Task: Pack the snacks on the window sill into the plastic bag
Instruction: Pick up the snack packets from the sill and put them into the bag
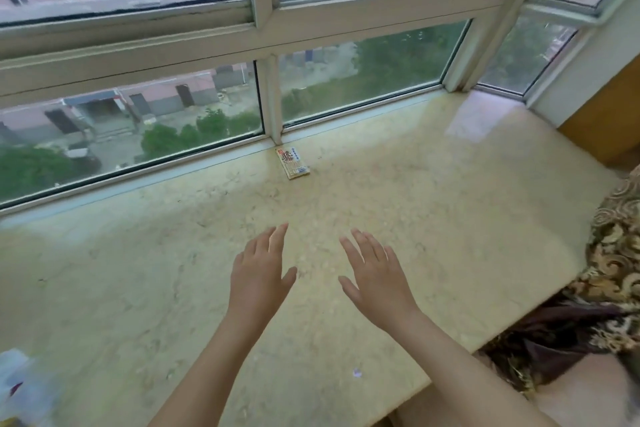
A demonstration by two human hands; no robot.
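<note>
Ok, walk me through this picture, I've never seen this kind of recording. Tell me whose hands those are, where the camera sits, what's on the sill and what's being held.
The camera is worn on a person's head, looking down and forward. The left hand and right hand are that person's own, both open above the window sill, holding nothing. One small snack packet lies flat near the window frame. At the lower left edge, part of a plastic bag shows, blurred. A patterned cloth lies at right.

Home, upper-floor flat: marble bay window sill (398,218), white-framed windows (266,28) overlooking pink residential blocks, ornate curtain (613,253) at right edge.
</note>
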